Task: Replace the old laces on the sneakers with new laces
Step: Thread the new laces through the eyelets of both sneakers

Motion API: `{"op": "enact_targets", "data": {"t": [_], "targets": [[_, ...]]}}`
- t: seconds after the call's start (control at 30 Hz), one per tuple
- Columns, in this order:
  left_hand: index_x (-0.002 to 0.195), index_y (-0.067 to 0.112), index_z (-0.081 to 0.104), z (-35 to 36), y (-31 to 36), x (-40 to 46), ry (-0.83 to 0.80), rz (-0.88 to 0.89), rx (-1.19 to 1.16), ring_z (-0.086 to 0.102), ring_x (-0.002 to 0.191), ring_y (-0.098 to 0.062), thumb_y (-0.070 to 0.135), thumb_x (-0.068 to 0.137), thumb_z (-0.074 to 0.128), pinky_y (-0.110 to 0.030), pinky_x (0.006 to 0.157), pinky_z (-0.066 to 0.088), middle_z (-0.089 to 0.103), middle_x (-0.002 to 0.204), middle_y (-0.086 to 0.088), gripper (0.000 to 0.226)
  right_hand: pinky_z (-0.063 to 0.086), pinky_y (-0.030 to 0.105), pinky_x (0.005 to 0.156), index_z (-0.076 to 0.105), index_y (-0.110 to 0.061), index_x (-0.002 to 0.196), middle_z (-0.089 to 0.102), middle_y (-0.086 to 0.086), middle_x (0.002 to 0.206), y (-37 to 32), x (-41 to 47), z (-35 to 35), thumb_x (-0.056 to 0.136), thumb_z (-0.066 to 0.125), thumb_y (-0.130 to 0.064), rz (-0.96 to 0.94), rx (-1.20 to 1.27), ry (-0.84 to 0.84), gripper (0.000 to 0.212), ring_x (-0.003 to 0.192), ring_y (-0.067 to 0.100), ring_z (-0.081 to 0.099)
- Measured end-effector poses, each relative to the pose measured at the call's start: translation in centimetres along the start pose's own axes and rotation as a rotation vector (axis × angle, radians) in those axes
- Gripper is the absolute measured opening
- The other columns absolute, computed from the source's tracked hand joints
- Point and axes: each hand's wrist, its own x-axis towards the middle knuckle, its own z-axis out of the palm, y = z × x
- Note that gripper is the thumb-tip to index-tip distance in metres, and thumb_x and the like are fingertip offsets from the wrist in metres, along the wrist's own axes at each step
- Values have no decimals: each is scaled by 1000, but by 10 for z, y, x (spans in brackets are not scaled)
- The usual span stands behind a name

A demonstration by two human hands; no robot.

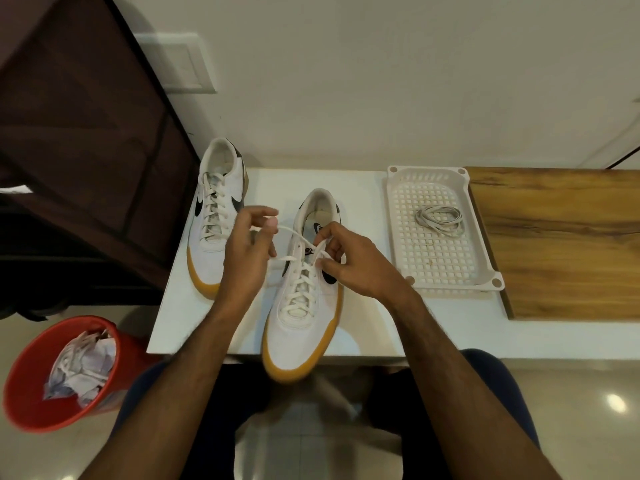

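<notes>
So both hands are up at the top eyelets of the near white leather sneaker with the gum-yellow sole point(300, 306), which sits toe toward the person with its toe hanging off the front edge of the white surface point(360, 188). The left hand point(247, 251) has its fingers point(266, 213) curled and pinching one end of the white flat lace point(294, 233). The right hand point(349, 261) pinches the other end just above the tongue. The two ends cross between the hands, so my guess is a knot is being tied or undone; can't tell which.

The second matching white sneaker point(216, 216) stands fully laced at the back left. A loose coil of white lace point(440, 220) lies in the white perforated plastic tray point(446, 282) to the right, well apart from both shoes.

What could go wrong:
- That overhanging toe. A hard tug on the lace toward the body could drag the shoe off the edge, since no hand is holding it down.
- Pulling one end harder than the other could leave uneven ends or slip an end out of its eyelet.
- Old and spare laces look about the same colour, so mixing them up is easy. The red plastic bin with crumpled paper point(69, 372) on the floor is presumably for the old ones.
</notes>
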Motion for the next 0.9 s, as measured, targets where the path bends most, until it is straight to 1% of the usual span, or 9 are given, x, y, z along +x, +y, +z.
{"op": "enact_targets", "data": {"t": [0.07, 0.13, 0.33, 0.43, 0.6, 0.67, 0.73, 0.83, 0.9], "targets": [[119, 26, 64, 3, -4, 3, -179, 250, 342, 57, 77, -4, 28, 99, 63, -16, 71, 47, 51, 107, 9, 21, 53, 49, 86, 57, -31, 109, 64, -8, 84, 0, 0, -1, 88, 68, -26, -8, 7, -1, 24, 80, 11, 62], [121, 29, 66, 7, -9, 3, -286, 338, 542, 54, 74, -3, 33, 95, 68, -25, 70, 50, 45, 105, 10, 27, 53, 50, 85, 56, -30, 109, 64, -9, 85, 0, 0, -1, 88, 67, -27, -17, 0, 2, 23, 81, 12, 63], [110, 26, 68, 9, -12, 5, -263, 334, 564, 55, 72, -6, 32, 92, 72, -36, 70, 52, 46, 108, 7, 20, 54, 50, 81, 55, -29, 107, 65, -7, 85, -1, 1, 1, 88, 66, -32, -36, -6, 8, 22, 80, 15, 62], [113, 26, 66, 14, -11, 1, -257, 416, 767, 59, 82, -16, 32, 94, 66, -43, 76, 49, 46, 113, 3, 20, 54, 47, 80, 55, -26, 105, 64, -3, 87, 0, 0, 0, 89, 67, -25, -39, 18, 2, 21, 81, 18, 62], [106, 22, 61, 19, -10, -1, -265, 498, 821, 58, 76, -19, 34, 97, 60, -36, 70, 41, 48, 112, -1, 15, 54, 41, 82, 56, -21, 104, 65, -1, 89, 1, -1, -2, 90, 69, -16, -34, 56, 0, 20, 83, 19, 62], [104, 21, 58, 20, -10, -2, -243, 470, 708, 59, 74, -15, 29, 100, 57, -34, 66, 45, 48, 114, 2, 10, 53, 41, 83, 56, -20, 105, 65, -1, 89, 2, -1, -3, 89, 69, -15, -33, 68, -4, 21, 84, 18, 62], [103, 17, 54, 21, -7, -1, -162, 298, 435, 63, 76, -16, 22, 102, 51, -36, 67, 52, 51, 112, 6, 6, 52, 42, 85, 57, -20, 105, 64, -1, 90, 3, -1, -4, 89, 70, -14, -34, 77, -9, 22, 85, 18, 61], [113, 2, 56, 9, -7, 14, 120, -221, -253, 72, 76, -29, 22, 98, 43, -41, 69, 58, 66, 110, -3, 28, 52, 43, 85, 57, -21, 105, 65, -1, 91, 4, -1, -6, 89, 71, -15, -33, 80, -20, 22, 86, 16, 60], [124, -3, 60, -10, -9, 21, 295, -498, -655, 71, 78, -29, 25, 91, 44, -38, 65, 59, 69, 107, -11, 47, 52, 43, 85, 57, -22, 106, 65, 3, 92, 4, -1, -5, 89, 71, -16, -35, 80, -18, 22, 85, 20, 61]]}}
